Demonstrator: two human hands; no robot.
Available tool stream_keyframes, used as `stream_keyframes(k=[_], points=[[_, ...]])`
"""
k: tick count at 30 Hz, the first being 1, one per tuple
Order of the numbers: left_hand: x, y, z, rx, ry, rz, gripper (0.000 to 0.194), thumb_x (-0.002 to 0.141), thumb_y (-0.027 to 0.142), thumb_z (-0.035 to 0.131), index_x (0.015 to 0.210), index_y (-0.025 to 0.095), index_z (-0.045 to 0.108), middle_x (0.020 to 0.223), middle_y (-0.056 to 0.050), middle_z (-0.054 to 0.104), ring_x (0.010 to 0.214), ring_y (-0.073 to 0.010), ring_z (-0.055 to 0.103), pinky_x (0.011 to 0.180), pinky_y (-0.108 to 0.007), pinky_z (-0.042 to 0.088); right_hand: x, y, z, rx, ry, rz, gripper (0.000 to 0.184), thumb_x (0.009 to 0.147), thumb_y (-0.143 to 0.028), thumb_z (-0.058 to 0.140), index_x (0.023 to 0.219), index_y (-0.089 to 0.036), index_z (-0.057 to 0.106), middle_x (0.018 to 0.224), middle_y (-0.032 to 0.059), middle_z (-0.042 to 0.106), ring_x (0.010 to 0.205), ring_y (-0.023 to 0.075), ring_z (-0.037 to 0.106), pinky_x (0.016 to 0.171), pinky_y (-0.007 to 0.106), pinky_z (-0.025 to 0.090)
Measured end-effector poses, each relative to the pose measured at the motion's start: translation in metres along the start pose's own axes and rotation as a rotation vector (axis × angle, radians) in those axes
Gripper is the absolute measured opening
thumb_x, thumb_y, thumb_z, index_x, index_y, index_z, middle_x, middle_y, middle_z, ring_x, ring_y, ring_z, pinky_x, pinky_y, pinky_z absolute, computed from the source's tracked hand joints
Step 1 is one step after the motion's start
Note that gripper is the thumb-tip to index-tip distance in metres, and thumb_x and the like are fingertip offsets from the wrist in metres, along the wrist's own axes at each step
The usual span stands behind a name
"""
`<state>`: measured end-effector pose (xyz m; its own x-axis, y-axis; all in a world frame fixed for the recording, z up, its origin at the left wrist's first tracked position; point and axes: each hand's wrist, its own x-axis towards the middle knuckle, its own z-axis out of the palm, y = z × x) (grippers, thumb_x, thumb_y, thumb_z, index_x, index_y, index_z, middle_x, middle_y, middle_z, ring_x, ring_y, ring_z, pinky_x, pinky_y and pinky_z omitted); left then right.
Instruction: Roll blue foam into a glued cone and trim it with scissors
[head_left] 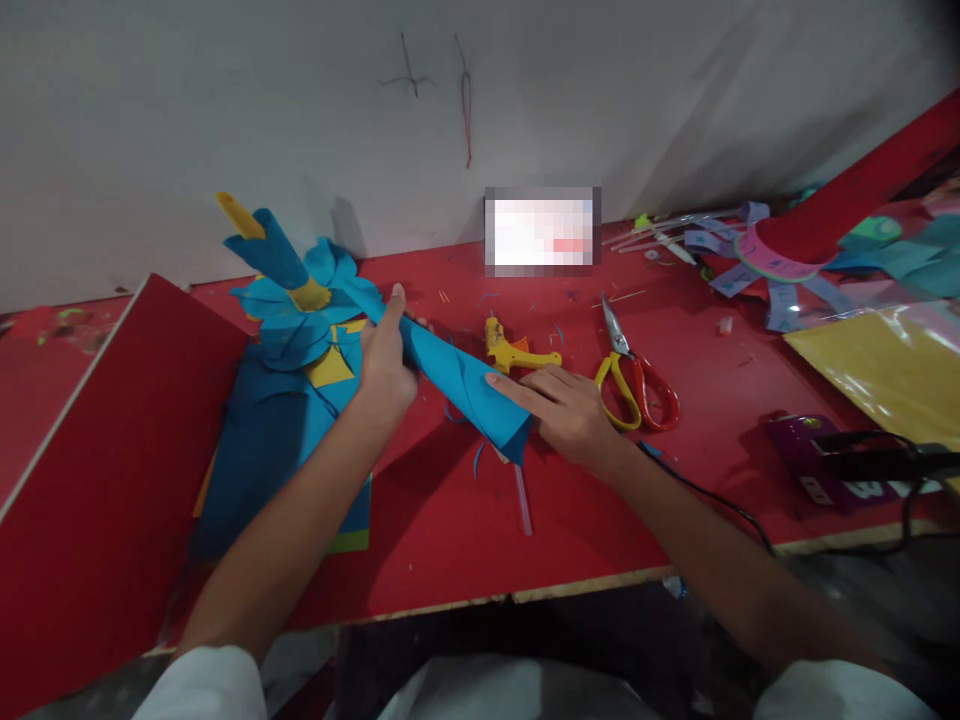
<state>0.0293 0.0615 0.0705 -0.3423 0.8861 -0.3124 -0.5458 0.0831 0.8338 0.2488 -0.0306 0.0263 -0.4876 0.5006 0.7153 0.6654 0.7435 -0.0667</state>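
A blue paper cone lies slantwise between my hands above the red table. My left hand is wrapped round its narrow upper part, thumb along the top. At the wide end, my right hand has its fingers on the paper near the rolled edge; its thumb is partly hidden. Just beyond the cone rests a yellow glue gun. Scissors with one yellow and one red handle are beside my right hand. A clear glue stick lies below the cone.
Left of my hands, a blue and yellow paper flower stands over stacked blue sheets. A red panel rises at the left. Rightward are a purple box, a black cable and yellow wrapped sheets. A blurred screen leans on the wall.
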Motion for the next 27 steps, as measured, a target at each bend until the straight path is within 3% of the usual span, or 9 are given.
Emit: stream_keyframes(k=[11, 27], points=[[0.01, 0.005, -0.001, -0.049, 0.013, 0.021, 0.042, 0.072, 0.038, 0.097, 0.076, 0.023, 0.058, 0.062, 0.005, 0.058, 0.054, -0.0107, 0.058, 0.057, -0.027, 0.053, -0.002, 0.002, 0.0, 0.067, 0.018, 0.03, 0.043, 0.108, -0.013, 0.051, 0.147, -0.019, 0.066, 0.085, 0.0062, 0.068, 0.082, 0.0186, 0.062, 0.076, 0.031, 0.051], [0.008, -0.002, -0.003, -0.06, -0.026, -0.011, 0.055, 0.065, 0.046, 0.1, 0.076, 0.024, 0.051, 0.06, 0.007, 0.058, 0.053, -0.0105, 0.059, 0.053, -0.025, 0.052, 0.001, 0.0, 0.0, 0.046, 0.024, -0.072, 0.046, 0.106, -0.007, 0.049, 0.142, -0.025, 0.071, 0.08, 0.003, 0.063, 0.076, 0.0169, 0.056, 0.071, 0.031, 0.045]])
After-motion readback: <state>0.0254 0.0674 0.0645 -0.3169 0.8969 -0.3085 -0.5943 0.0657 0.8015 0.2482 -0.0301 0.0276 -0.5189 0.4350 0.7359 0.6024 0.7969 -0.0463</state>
